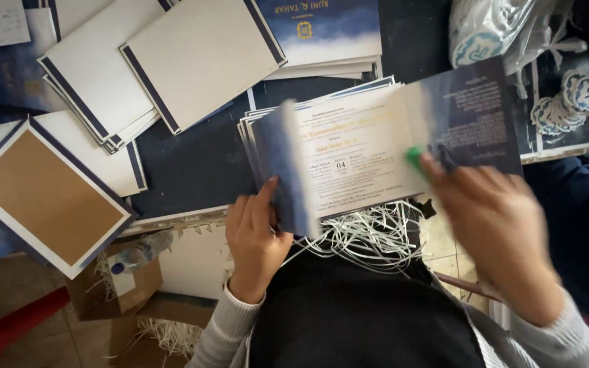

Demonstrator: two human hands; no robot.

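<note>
A: Left hand (pixel 253 235) state?

B: Closed on the folded blue-edged flap of the open card (pixel 349 153), thumb on top, fingers under. It holds the card's left side up off the table (pixel 192 170).

A: Right hand (pixel 499 232)?

B: Motion-blurred. Fingers curled around a small green-tipped stick (pixel 415 155), tip touching the card at the fold between the cream middle panel and the dark blue right panel. Grip looks closed, though the blur hides the finger detail.

A: Where does the card sit?

B: Centre of view, at the table's near edge, lying on a stack of like cards (pixel 260 126) fanned out under it.

A: Surroundings?

B: Piles of white, navy-trimmed covers (pixel 192 61) upper left. One brown-faced cover (pixel 46 197) at left, overhanging the edge. Round blue-and-white stickers (pixel 577 99) stacked upper right, just beside a clear plastic bag (pixel 506 31) holding more. Heap of thin white paper strips (pixel 369 235) just under the card, by the lap. Plastic bottle (pixel 141 251) in a cardboard box (pixel 114 283) on the floor, lower left.
</note>
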